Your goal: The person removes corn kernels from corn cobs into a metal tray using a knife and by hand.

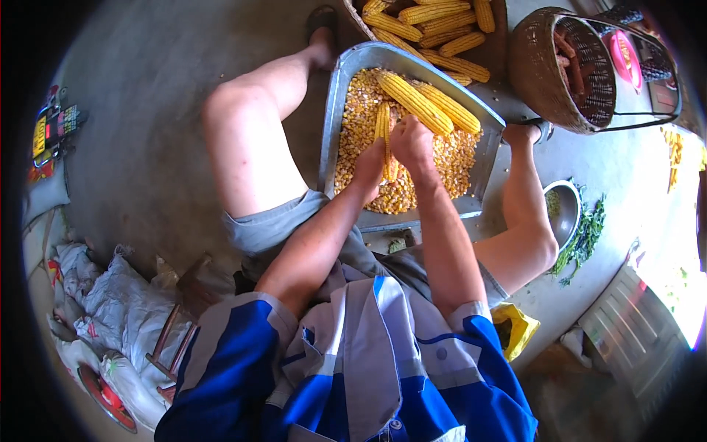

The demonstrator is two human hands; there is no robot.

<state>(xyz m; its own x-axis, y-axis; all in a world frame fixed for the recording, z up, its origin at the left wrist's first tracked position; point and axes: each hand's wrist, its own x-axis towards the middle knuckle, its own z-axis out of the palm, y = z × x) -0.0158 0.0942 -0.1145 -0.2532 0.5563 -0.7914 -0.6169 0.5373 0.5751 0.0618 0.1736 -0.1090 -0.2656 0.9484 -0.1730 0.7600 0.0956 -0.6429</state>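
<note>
Both hands, left hand and right hand, clamp one corn cob over the metal tray; loose kernels pile up, whole cobs wait at its far edge.

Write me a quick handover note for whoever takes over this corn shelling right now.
Left hand and right hand: both gripping one corn cob, held upright over the metal tray.
Tray: full of loose kernels; two whole cobs lie on top.
Done: a large heap of kernels shelled.
Left: the held cob, the two in the tray, and the pile of cobs beyond it.
</note>
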